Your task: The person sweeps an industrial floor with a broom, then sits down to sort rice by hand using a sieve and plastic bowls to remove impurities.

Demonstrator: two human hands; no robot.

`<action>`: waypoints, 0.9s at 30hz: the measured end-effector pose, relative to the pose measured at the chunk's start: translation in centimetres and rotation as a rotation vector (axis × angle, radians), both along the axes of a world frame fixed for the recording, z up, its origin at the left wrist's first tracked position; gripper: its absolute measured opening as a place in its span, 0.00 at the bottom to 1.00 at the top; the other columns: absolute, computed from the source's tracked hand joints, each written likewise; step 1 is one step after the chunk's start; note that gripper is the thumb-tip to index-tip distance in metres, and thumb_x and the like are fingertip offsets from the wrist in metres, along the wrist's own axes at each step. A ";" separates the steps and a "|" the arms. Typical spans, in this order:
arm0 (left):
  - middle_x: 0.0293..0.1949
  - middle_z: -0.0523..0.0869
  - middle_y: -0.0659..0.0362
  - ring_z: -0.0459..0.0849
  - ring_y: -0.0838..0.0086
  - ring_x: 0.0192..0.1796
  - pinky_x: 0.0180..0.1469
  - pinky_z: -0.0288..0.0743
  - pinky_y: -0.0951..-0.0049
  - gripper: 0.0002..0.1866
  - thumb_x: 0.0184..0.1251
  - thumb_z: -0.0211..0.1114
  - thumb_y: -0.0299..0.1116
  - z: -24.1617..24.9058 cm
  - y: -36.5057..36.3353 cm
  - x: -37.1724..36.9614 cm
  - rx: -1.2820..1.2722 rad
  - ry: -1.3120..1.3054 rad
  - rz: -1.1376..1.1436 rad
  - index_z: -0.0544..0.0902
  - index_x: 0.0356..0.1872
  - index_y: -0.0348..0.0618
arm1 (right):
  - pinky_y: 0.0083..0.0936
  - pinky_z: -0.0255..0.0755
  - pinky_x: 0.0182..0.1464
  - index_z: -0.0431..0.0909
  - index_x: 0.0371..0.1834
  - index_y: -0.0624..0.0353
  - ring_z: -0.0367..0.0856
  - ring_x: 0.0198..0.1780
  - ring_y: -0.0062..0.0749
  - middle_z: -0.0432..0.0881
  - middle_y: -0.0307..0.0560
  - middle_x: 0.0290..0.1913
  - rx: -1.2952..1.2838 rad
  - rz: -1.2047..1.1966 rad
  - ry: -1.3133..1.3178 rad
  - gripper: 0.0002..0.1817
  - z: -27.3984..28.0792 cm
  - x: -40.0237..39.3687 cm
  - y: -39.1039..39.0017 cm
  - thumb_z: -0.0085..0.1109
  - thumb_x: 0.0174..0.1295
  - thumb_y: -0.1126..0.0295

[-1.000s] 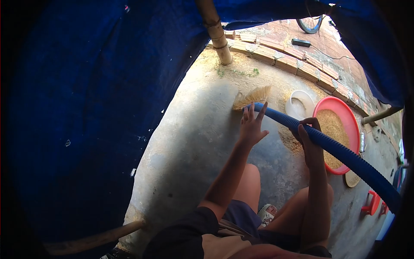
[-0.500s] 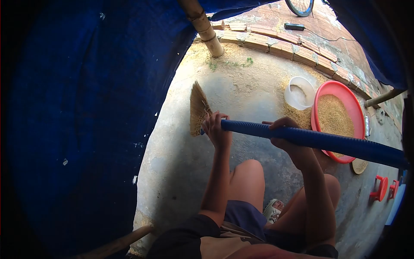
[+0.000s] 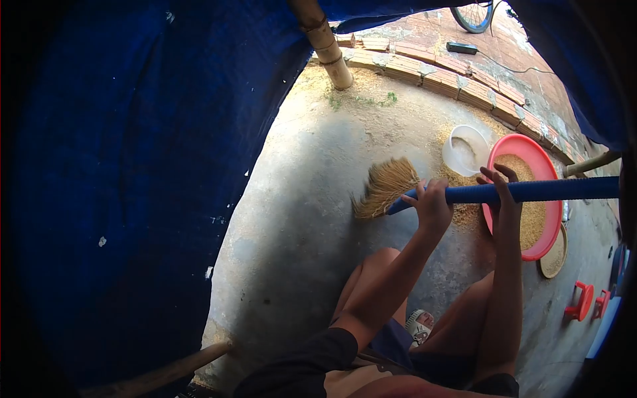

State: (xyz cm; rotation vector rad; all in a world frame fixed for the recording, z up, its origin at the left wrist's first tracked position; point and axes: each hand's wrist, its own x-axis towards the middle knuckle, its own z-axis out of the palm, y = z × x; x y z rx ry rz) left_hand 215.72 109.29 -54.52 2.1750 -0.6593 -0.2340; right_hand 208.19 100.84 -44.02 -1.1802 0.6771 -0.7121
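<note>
The left hand (image 3: 434,202) is closed around the lower handle of a broom (image 3: 468,194), just beside its straw brush head (image 3: 388,186). The right hand (image 3: 507,199) is at the blue ribbed handle (image 3: 570,190) further along, with its fingers partly extended above it; whether it grips firmly cannot be told.

The long axis of the broom lies crosswise before the person, nearly level across the view. The brush head is on the left of both hands; the left hand is the nearer to it. The handle extends past the right hand to the right border of the view.

The brush head is low over the concrete floor (image 3: 298,199); contact cannot be confirmed. Beyond and below the handle, a red basin (image 3: 554,229) contains grain-like material (image 3: 534,222). A white bucket (image 3: 454,159) stands just beside the basin, with loose material (image 3: 468,215) on the floor near both. Outward are a round tray (image 3: 561,262), a red stool (image 3: 582,302) and brick edging (image 3: 438,81).
</note>
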 end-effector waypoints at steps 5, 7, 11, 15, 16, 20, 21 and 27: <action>0.40 0.80 0.55 0.73 0.51 0.57 0.57 0.42 0.18 0.09 0.55 0.64 0.29 2.4 0.7 1.6 -0.089 0.023 0.005 0.77 0.37 0.46 | 0.20 0.77 0.42 0.69 0.56 0.60 0.82 0.45 0.26 0.80 0.48 0.47 -0.202 0.245 0.330 0.21 -1.7 0.0 2.5 0.62 0.62 0.67; 0.38 0.81 0.56 0.76 0.53 0.53 0.57 0.44 0.18 0.05 0.58 0.61 0.31 2.4 2.1 2.5 -0.072 -0.017 0.029 0.76 0.34 0.45 | 0.20 0.75 0.44 0.69 0.58 0.60 0.81 0.44 0.24 0.81 0.46 0.44 -0.136 0.303 0.252 0.22 -1.4 -0.1 3.2 0.62 0.62 0.67; 0.35 0.79 0.58 0.76 0.55 0.54 0.56 0.43 0.16 0.02 0.58 0.59 0.29 0.5 5.6 4.8 0.027 -0.099 0.184 0.75 0.31 0.47 | 0.20 0.72 0.48 0.66 0.62 0.58 0.80 0.47 0.24 0.82 0.47 0.44 -0.153 0.394 0.293 0.25 -0.6 -0.4 4.2 0.61 0.63 0.66; 0.35 0.78 0.59 0.74 0.54 0.55 0.54 0.38 0.13 0.01 0.58 0.59 0.28 -2.9 7.8 7.3 0.094 -0.163 0.344 0.75 0.30 0.47 | 0.25 0.75 0.47 0.61 0.66 0.59 0.80 0.50 0.35 0.75 0.62 0.54 -0.258 0.524 0.362 0.37 -1.1 -0.5 5.4 0.67 0.57 0.59; 0.35 0.78 0.59 0.74 0.53 0.54 0.53 0.36 0.13 0.01 0.58 0.59 0.28 -3.2 7.9 7.5 0.110 -0.179 0.358 0.75 0.30 0.47 | 0.25 0.75 0.47 0.61 0.66 0.59 0.80 0.50 0.35 0.75 0.62 0.54 -0.258 0.518 0.359 0.37 -1.1 -0.5 5.7 0.67 0.57 0.59; 0.39 0.78 0.58 0.71 0.53 0.57 0.54 0.32 0.13 0.06 0.54 0.63 0.27 -4.1 4.2 4.1 0.103 -0.132 0.271 0.78 0.33 0.48 | 0.26 0.77 0.44 0.60 0.64 0.66 0.82 0.46 0.34 0.77 0.60 0.50 -0.351 0.494 0.454 0.40 -2.5 0.1 5.6 0.69 0.55 0.55; 0.40 0.78 0.57 0.70 0.53 0.59 0.54 0.33 0.13 0.07 0.53 0.63 0.26 -3.7 3.2 2.4 0.056 -0.075 0.226 0.77 0.34 0.48 | 0.24 0.78 0.40 0.63 0.59 0.66 0.82 0.42 0.32 0.79 0.57 0.45 -0.211 0.418 0.483 0.36 -3.2 0.2 4.8 0.68 0.56 0.55; 0.45 0.78 0.58 0.70 0.55 0.59 0.54 0.40 0.15 0.16 0.52 0.64 0.24 1.3 -0.8 -2.8 -0.045 0.208 -0.005 0.76 0.44 0.48 | 0.16 0.76 0.27 0.73 0.45 0.65 0.82 0.32 0.25 0.80 0.50 0.35 -0.227 -0.113 0.497 0.22 -3.8 -0.1 1.6 0.64 0.60 0.58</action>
